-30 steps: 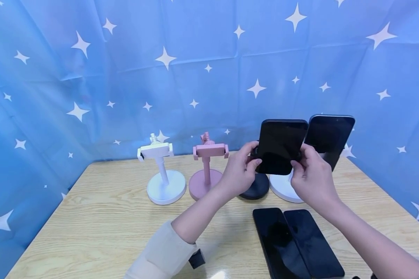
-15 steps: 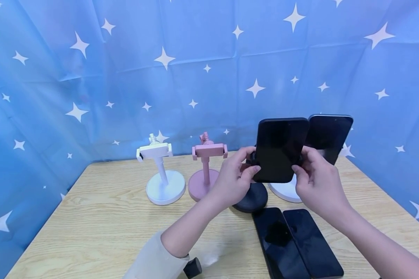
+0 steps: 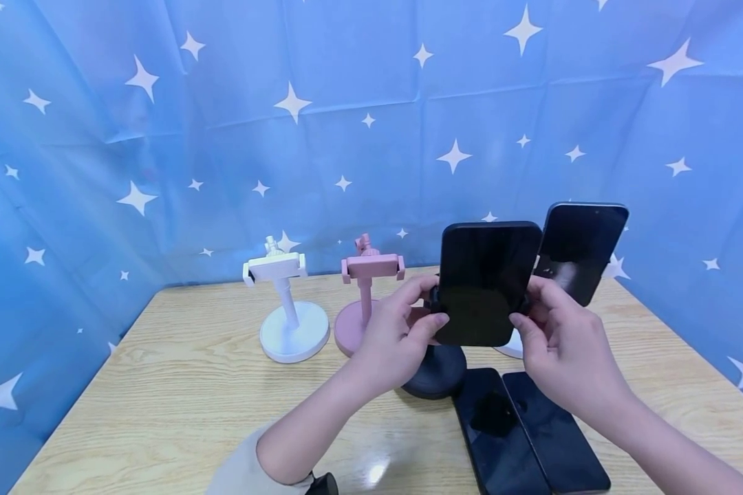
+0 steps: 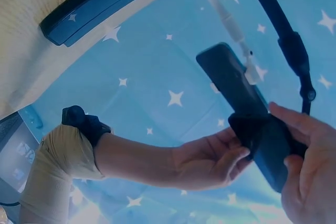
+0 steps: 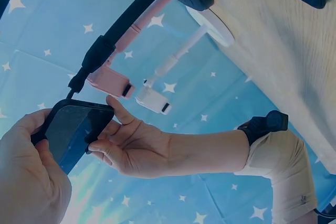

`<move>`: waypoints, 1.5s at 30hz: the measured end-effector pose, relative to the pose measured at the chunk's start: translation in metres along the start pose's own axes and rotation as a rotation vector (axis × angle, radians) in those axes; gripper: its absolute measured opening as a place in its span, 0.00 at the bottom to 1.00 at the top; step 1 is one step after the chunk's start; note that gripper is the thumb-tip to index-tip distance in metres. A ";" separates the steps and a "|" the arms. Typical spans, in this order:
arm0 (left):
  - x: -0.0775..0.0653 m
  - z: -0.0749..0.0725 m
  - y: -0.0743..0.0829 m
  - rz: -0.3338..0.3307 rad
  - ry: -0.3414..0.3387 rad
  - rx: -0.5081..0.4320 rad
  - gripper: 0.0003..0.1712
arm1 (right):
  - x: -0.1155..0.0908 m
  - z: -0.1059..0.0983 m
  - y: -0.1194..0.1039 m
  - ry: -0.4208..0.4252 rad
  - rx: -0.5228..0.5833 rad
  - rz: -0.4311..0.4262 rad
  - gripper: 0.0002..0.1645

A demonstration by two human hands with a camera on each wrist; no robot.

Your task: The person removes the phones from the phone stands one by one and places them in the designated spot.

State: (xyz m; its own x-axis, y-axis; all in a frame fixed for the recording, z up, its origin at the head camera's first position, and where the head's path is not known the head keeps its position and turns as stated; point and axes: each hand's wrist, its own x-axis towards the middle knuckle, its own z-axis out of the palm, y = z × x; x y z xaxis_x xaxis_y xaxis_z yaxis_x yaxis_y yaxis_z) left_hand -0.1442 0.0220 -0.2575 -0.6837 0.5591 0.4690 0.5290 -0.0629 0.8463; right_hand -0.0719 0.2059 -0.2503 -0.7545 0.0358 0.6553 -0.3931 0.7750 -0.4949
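Note:
A black smartphone (image 3: 489, 282) sits upright in the clamp (image 4: 251, 129) of a black phone stand, whose round base (image 3: 436, 375) rests on the table. My left hand (image 3: 393, 344) pinches the phone and clamp at the left edge, thumb in front. On the opposite edge my right hand (image 3: 569, 337) grips likewise, thumb near the screen's lower corner. The stand's thin pole (image 5: 128, 27) shows in the right wrist view. The fingers behind the phone are partly hidden in the head view.
Just behind, another smartphone (image 3: 585, 251) stands in a white holder, mostly hidden. A white stand (image 3: 294, 333) and a pink stand (image 3: 371, 266) are at left, their clamps holding nothing. Two dark phones (image 3: 501, 440) (image 3: 557, 436) lie side by side in front, close to the black base.
Both hands have brought the black stand and its phone toward me and slightly left. Its base now stands against the far end of the left lying phone. The other stands have not moved.

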 end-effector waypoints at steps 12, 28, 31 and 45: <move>-0.022 -0.010 0.007 -0.047 -0.016 -0.057 0.19 | -0.009 0.007 -0.010 -0.016 0.066 -0.060 0.22; -0.042 -0.019 0.006 -0.076 -0.037 -0.110 0.18 | -0.019 0.018 -0.016 -0.041 0.143 -0.079 0.26; -0.044 -0.019 0.006 -0.095 -0.043 -0.113 0.19 | -0.021 0.019 -0.015 -0.042 0.120 -0.077 0.25; -0.052 -0.017 0.001 -0.128 -0.056 -0.109 0.19 | -0.030 0.021 -0.011 -0.063 0.130 -0.049 0.24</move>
State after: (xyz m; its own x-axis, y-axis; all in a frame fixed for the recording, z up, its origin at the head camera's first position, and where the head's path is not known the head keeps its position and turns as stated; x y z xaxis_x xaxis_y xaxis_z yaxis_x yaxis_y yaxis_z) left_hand -0.1172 -0.0213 -0.2764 -0.7113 0.6133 0.3435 0.3799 -0.0758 0.9219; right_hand -0.0557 0.1827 -0.2769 -0.7627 -0.0433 0.6453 -0.4922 0.6862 -0.5357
